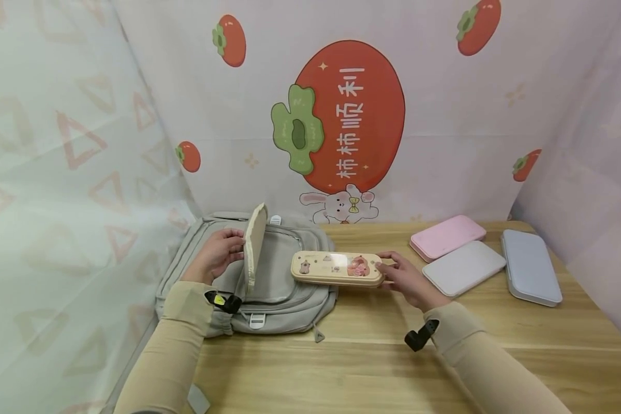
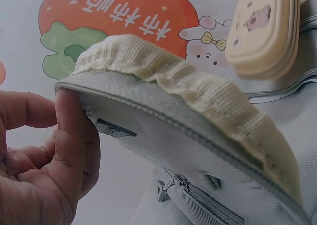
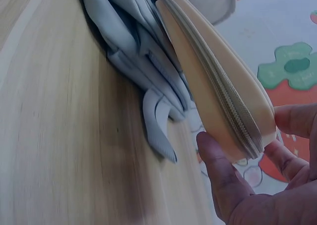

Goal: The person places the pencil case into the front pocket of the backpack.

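Just left of the right hand [image 1: 406,280], the pencil case [image 1: 337,269] lies sideways, pinched at its near end, far end over the backpack [image 1: 284,293]. Beyond it, the left hand [image 1: 218,253] pinches the raised flap [image 1: 255,244] on the counter [image 1: 362,356].

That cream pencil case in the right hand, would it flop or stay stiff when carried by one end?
The cream pencil case likely stays stiff: the right hand holds only one end, yet it juts out straight toward the grey backpack. Its zipped shell keeps a firm shape. It probably isn't heavy, since fingertips alone hold it level.
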`<state>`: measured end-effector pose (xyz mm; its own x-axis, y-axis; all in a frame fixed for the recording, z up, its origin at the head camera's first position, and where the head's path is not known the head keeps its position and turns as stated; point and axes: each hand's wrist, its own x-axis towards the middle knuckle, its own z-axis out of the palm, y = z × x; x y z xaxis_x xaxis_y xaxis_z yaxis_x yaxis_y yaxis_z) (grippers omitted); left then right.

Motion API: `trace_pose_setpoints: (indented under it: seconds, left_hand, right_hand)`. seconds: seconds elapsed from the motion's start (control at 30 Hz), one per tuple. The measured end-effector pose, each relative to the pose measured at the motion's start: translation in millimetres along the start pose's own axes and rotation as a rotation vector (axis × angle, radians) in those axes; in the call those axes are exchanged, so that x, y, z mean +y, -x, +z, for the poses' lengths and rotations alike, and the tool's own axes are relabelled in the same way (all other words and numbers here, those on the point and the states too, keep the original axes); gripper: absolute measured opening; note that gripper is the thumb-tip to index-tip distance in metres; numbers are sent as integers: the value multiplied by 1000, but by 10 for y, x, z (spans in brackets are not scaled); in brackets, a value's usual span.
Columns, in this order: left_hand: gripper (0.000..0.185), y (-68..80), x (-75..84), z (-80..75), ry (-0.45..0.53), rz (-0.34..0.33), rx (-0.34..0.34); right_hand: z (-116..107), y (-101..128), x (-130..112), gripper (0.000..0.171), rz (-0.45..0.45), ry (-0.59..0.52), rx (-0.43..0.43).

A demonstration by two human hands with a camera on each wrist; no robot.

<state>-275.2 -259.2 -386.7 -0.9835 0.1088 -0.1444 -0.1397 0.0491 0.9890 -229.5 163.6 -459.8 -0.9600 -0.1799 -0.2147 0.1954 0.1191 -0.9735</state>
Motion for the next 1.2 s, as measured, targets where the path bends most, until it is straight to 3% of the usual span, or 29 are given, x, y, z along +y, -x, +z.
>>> trace_pose_setpoints:
  seconds: [0.7,1.2]
  left_hand:
    - [8,84,-4,-3,35,-16,42]
    - [7,99,-34,6,49,-1,34]
  right_hand:
    - [575,-201,-78,40,37,-49,-7]
    - [734,-228,-122,37,71,-64,0]
